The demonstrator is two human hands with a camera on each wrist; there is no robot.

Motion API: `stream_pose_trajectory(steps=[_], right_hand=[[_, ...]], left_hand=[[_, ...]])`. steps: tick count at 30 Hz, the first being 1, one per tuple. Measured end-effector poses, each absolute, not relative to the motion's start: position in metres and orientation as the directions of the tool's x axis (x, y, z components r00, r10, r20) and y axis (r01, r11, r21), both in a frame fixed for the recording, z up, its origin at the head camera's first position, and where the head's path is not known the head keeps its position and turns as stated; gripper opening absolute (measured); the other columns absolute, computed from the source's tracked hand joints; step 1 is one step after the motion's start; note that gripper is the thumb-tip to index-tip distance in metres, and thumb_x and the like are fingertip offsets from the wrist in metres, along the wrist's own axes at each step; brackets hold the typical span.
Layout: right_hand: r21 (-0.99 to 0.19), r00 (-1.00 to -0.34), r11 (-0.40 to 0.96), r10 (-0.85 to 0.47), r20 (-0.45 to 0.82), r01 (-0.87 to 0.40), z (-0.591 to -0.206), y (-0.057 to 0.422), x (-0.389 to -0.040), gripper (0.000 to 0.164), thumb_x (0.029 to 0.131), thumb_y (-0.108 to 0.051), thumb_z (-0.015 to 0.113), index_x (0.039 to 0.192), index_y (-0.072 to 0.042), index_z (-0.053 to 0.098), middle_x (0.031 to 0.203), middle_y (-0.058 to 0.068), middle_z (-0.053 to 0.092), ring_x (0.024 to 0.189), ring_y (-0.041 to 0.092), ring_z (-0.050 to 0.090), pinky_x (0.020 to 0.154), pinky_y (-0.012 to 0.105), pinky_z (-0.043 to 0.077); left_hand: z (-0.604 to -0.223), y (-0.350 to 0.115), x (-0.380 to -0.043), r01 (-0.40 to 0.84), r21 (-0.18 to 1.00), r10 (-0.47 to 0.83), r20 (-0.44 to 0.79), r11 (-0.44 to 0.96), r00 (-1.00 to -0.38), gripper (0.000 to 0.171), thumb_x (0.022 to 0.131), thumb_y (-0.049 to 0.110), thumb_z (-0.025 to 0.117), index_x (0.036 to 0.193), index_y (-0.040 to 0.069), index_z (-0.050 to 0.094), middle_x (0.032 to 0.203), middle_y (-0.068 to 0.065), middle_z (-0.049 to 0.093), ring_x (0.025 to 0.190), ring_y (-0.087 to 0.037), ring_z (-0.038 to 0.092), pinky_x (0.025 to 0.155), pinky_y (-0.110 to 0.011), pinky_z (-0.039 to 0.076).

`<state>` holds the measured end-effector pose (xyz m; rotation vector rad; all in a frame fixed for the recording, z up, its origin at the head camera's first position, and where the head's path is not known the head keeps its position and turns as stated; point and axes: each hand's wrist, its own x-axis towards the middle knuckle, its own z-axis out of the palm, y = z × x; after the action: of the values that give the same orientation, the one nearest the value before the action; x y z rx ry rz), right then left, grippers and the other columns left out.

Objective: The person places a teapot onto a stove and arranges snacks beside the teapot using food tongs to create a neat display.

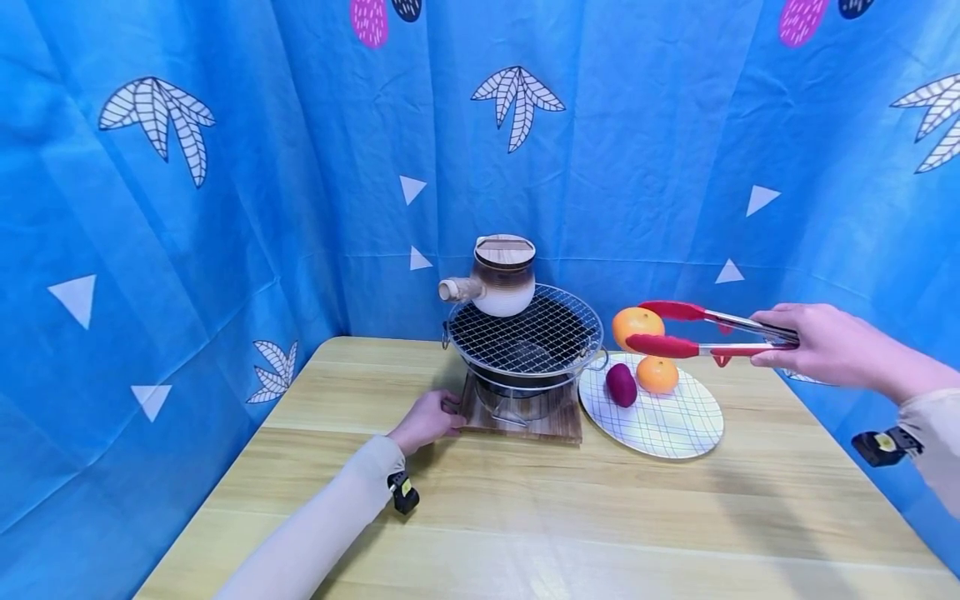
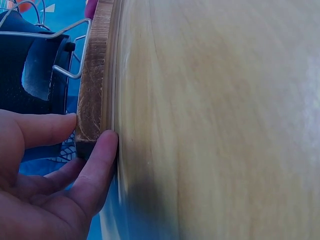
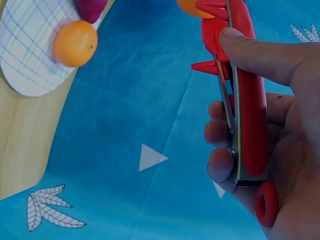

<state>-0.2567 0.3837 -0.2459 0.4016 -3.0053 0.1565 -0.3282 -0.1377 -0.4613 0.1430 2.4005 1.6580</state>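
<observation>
My right hand [image 1: 843, 346] grips red-tipped metal tongs [image 1: 667, 346] by the handles. An orange [image 1: 633, 323] is clamped between the tong tips, above the back of a round checked plate [image 1: 678, 437]. On that plate lie a second orange [image 1: 657, 375] and a dark purple oval item [image 1: 621, 385]. My left hand [image 1: 429, 419] is at the left front corner of a wooden board [image 1: 555, 429]. In the left wrist view its thumb and finger pinch the board's edge [image 2: 92, 95]. On the board stands a round grill with a wire mesh [image 1: 517, 342].
A lidded clay pot with a side handle [image 1: 512, 287] sits on the grill mesh, toward the back left. Wire loops stick out from the grill's rim. A blue patterned curtain [image 1: 637, 167] hangs behind and beside the wooden table [image 1: 525, 517].
</observation>
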Motion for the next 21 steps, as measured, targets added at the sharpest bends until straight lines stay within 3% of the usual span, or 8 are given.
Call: stream_pose_trajectory(steps=[12, 17, 21], right_hand=[[-0.081, -0.952, 0.955, -0.273, 0.139, -0.286, -0.233, 0.370, -0.271, 0.081, 0.083, -0.041, 0.082, 0.141, 0.007, 0.051, 0.135, 0.039, 0.051, 0.108, 0.048, 0.056, 0.065, 0.044, 0.060], [-0.106, -0.948, 0.948, -0.285, 0.139, -0.301, -0.228, 0.362, -0.278, 0.080, 0.084, -0.043, 0.081, 0.140, 0.006, 0.053, 0.127, 0.034, 0.059, 0.092, 0.030, 0.058, 0.057, 0.030, 0.049], [-0.128, -0.946, 0.942, -0.293, 0.140, -0.310, -0.225, 0.356, -0.283, 0.080, 0.084, -0.045, 0.080, 0.139, 0.005, 0.053, 0.125, 0.032, 0.061, 0.090, 0.027, 0.057, 0.055, 0.030, 0.047]], left_hand=[[-0.460, -0.139, -0.328, -0.036, 0.930, 0.207, -0.119, 0.365, -0.971, 0.043, 0.086, -0.004, 0.071, 0.125, -0.010, 0.054, 0.101, -0.020, 0.067, 0.074, -0.022, 0.071, 0.074, -0.033, 0.065], [-0.460, -0.138, -0.326, -0.036, 0.928, 0.199, -0.117, 0.370, -0.973, 0.042, 0.087, -0.004, 0.071, 0.125, -0.010, 0.054, 0.100, -0.020, 0.067, 0.073, -0.021, 0.071, 0.074, -0.033, 0.065], [-0.460, -0.137, -0.326, -0.039, 0.928, 0.194, -0.118, 0.369, -0.974, 0.041, 0.087, -0.005, 0.070, 0.125, -0.010, 0.054, 0.100, -0.020, 0.067, 0.074, -0.022, 0.071, 0.074, -0.033, 0.065]])
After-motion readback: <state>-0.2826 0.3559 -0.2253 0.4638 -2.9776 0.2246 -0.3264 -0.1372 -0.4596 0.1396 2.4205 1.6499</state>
